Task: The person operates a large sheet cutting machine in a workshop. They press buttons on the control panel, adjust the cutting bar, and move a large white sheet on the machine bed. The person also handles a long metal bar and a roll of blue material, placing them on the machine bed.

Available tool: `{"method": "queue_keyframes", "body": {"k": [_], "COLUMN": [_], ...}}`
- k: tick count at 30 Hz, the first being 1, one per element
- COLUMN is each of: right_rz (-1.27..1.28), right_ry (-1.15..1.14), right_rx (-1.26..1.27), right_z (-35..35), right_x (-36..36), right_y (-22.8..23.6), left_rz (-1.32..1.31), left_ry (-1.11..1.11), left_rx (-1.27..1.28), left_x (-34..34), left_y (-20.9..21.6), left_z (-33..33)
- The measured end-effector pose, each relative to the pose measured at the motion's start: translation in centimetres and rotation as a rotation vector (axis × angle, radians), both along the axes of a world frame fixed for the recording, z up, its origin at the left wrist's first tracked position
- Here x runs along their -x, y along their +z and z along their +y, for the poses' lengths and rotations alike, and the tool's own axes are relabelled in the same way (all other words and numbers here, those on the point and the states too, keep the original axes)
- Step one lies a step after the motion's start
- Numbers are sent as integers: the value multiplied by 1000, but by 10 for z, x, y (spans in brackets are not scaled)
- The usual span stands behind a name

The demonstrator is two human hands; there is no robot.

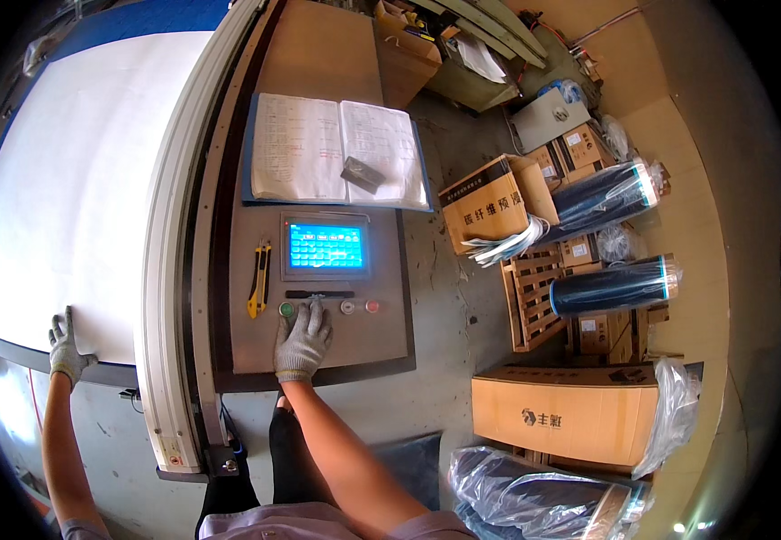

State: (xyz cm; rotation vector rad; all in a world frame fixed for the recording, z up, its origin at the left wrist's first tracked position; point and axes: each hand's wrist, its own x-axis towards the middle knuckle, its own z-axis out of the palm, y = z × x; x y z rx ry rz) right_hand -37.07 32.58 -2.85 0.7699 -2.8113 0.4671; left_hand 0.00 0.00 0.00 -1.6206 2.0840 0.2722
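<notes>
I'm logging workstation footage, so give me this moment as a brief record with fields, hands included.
Left hand: gloved, fingers spread on near edge of white sheet
Right hand: gloved, over console, beside green button
Screen: lit blue, beyond right hand
Left of screen: yellow-and-black tool
Beyond screen: open binder, grey block on its pages
Far right: cardboard boxes, dark rolls

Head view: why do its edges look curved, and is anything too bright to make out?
In the head view, fisheye distortion bows the pale rail and the corners are black; also in the head view, the white sheet shows little detail, and the screen glows blue, its tiny characters hard to read.
</notes>
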Motion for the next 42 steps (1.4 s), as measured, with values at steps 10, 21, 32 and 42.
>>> {"method": "queue_keyframes", "body": {"k": [10, 21, 32, 42], "right_rz": [29, 27, -2, 7], "right_ry": [10, 10, 13, -1], "right_rx": [19, 36, 29, 20], "right_z": [1, -1, 0, 0], "right_x": [1, 0, -1, -2], "right_y": [2, 4, 3, 3], "left_rz": [-7, -11, 20, 25], "left_ry": [-17, -27, -1, 6], "left_rx": [28, 72, 42, 37], "left_x": [-6, -19, -2, -1], "left_y": [-8, -29, -8, -5], "left_z": [-1, -9, 0, 1]}}
